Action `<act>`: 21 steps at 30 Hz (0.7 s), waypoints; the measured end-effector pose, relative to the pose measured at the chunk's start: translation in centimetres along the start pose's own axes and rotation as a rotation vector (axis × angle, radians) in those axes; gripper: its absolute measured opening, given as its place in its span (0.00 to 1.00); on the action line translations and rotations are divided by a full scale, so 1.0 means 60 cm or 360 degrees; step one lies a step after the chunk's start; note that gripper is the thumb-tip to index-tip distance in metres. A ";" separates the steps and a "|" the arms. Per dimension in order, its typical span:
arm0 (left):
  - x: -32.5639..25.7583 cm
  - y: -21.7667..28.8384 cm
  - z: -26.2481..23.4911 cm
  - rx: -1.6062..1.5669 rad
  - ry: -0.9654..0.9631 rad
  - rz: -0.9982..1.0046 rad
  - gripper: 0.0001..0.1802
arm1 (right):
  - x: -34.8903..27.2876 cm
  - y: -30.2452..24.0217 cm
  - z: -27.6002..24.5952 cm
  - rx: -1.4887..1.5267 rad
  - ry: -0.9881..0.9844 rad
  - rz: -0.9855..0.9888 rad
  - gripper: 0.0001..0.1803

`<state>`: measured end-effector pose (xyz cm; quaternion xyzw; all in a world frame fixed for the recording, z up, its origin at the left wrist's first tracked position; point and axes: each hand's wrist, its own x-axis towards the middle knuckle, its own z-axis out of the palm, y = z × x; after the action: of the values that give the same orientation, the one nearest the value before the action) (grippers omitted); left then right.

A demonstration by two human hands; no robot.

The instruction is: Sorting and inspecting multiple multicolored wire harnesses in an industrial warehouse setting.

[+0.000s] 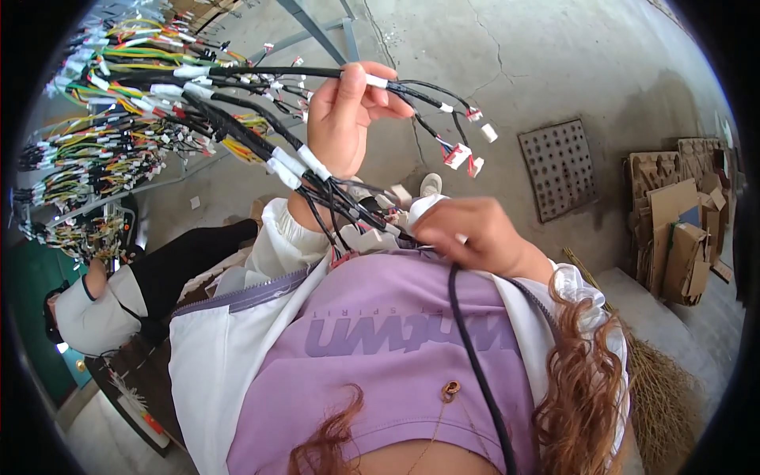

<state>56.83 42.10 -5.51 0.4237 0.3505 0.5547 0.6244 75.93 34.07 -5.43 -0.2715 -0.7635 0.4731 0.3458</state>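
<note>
My left hand (339, 119) is raised, its thumb and fingers closed round a black-sleeved wire harness (277, 71) with a white label. Past the fingers the harness splits into thin black branches ending in white-and-red connectors (456, 156). Below that hand, more black harnesses with white wraps (286, 164) hang across my left forearm toward my chest. At chest height my right hand (475, 237) has its fingers curled, slightly smeared, beside the lower bundle's connectors (366, 239). Whatever sits in those fingers is hidden.
Bundles of multicoloured harnesses (119, 150) hang at the left on a grey metal frame (313, 32). Another person (103, 309) is at the lower left. At the right are a perforated plate (558, 168), folded cardboard (677, 229) and a twig broom (661, 388). A black cable (475, 348) runs down my front.
</note>
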 end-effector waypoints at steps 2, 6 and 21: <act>-0.004 0.002 0.005 -0.0061 0.0000 0.0022 0.22 | -0.015 0.008 0.004 0.0305 0.0507 0.0539 0.08; 0.004 0.006 0.013 -0.0044 -0.0072 0.0079 0.22 | -0.003 0.010 -0.024 0.0953 0.0862 0.0705 0.10; -0.005 0.038 0.047 0.0023 -0.0161 0.0144 0.24 | 0.017 0.058 0.002 0.2072 0.0425 0.0005 0.13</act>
<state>58.47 41.48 -2.30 0.4711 0.3030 0.5576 0.6126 75.50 36.17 -8.36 -0.0646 -0.2721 0.8005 0.5302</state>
